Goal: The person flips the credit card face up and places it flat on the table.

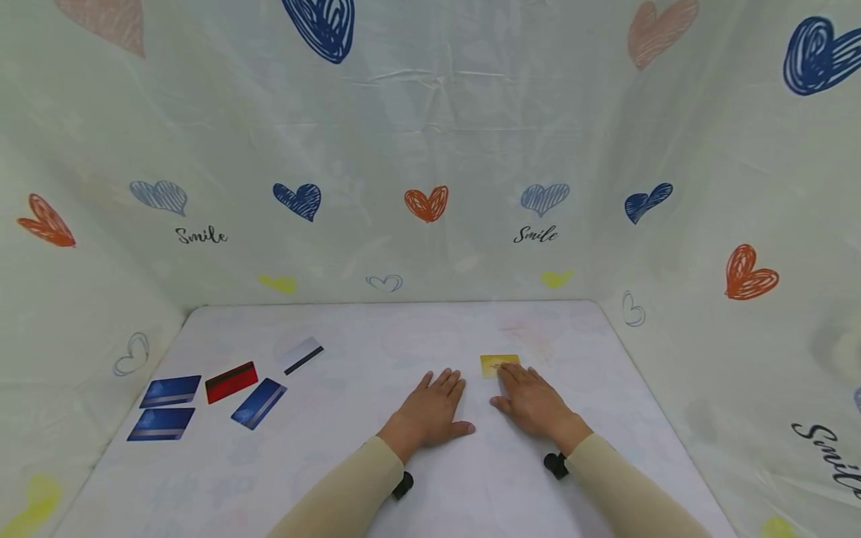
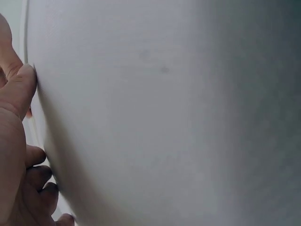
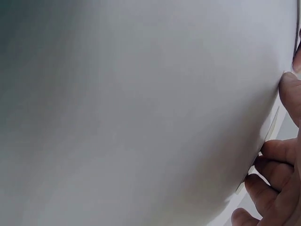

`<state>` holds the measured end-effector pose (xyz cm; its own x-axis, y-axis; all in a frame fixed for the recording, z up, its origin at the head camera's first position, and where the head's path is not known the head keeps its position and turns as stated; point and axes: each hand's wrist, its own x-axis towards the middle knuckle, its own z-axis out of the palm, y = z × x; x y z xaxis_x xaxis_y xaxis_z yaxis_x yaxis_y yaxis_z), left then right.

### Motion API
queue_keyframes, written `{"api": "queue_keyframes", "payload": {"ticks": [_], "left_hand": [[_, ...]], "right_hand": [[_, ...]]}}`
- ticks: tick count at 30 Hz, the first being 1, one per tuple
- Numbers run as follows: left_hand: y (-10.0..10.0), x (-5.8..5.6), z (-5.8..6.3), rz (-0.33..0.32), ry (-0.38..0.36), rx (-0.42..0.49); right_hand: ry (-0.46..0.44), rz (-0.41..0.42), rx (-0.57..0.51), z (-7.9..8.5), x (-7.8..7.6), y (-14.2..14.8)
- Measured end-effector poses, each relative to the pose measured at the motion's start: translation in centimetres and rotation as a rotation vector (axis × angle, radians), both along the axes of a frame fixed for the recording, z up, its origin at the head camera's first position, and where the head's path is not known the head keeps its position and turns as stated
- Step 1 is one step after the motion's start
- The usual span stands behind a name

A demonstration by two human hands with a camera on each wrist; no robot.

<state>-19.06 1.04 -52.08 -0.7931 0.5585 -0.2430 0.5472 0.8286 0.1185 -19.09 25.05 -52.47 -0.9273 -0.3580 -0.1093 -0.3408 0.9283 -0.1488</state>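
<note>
- Here's my right hand, fingers stretched out loosely, gripping nothing, fingertips resting on the near right part of the yellow card
- That yellow card lies flat on the surface, right of the middle, partly covered by my fingers
- Across to my left hand, back upward, fingers straight, thumb spread to the right, holding nothing, on the surface near the yellow card but apart from it
- Well off to my left, a far blue card and a near blue card, one in front of the other
- Beside them, the red card, dark stripe along its far edge
- Then a slanted blue card, and beyond it the white card, dark-striped too
</note>
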Motion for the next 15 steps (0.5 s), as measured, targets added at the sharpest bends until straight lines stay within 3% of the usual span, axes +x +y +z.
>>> {"api": "queue_keyframes", "payload": {"ticks": [8, 15], "left_hand": [[-2.3, -0.6, -0.8, 0.099, 0.004, 0.072], [-8.8, -1.0, -0.1, 0.250, 0.087, 0.201]], "right_hand": [[0.008, 0.003, -0.004, 0.0, 0.1, 0.9], [0.030, 0.027, -0.004, -0.1, 0.1, 1.1]]}}
